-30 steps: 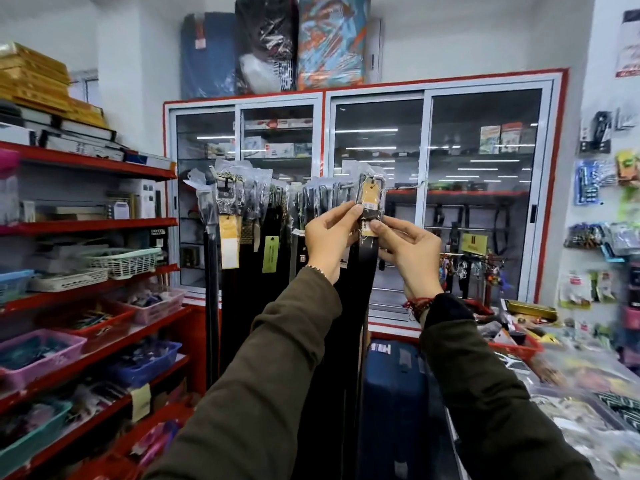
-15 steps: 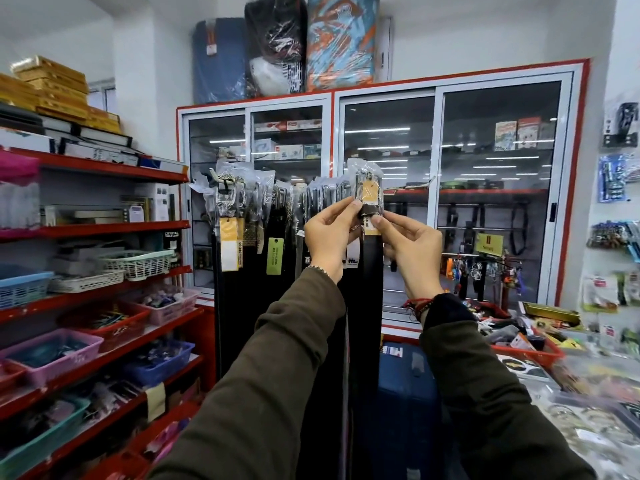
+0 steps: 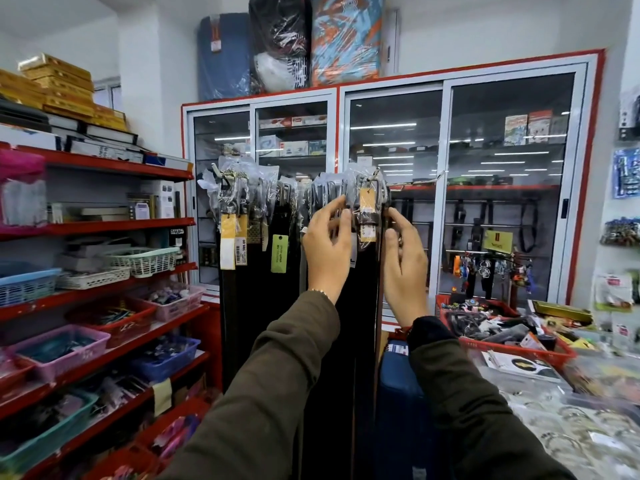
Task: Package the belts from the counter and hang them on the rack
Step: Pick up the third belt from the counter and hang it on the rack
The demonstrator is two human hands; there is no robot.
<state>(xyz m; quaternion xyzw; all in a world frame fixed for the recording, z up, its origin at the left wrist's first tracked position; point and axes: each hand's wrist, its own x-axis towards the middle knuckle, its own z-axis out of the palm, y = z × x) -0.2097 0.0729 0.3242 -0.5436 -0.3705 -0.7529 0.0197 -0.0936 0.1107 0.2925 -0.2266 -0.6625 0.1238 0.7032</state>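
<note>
A black belt (image 3: 366,271) hangs at the right end of the rack (image 3: 376,174). Its buckle is wrapped in clear plastic with a yellow tag (image 3: 367,201). My left hand (image 3: 327,247) is just left of it, fingers spread and brushing the neighbouring wrapped buckles. To the belt's right is my right hand (image 3: 405,261), fingers loose, with the fingertips at the belt's edge. Neither hand pinches the package. Several other packaged black belts (image 3: 252,216) hang in a row to the left, some with yellow and green tags.
Red shelves (image 3: 104,230) with plastic baskets line the left side. A glass-door cabinet (image 3: 446,140) stands behind the rack. A blue suitcase (image 3: 394,393) sits below the belts. At the right, a counter holds a red tray (image 3: 512,348) of small goods.
Both hands pinched the wrapped buckle while fitting it on the rack. Now the belt hangs by itself, the fingers have spread off it, and both hands sit slightly lower.
</note>
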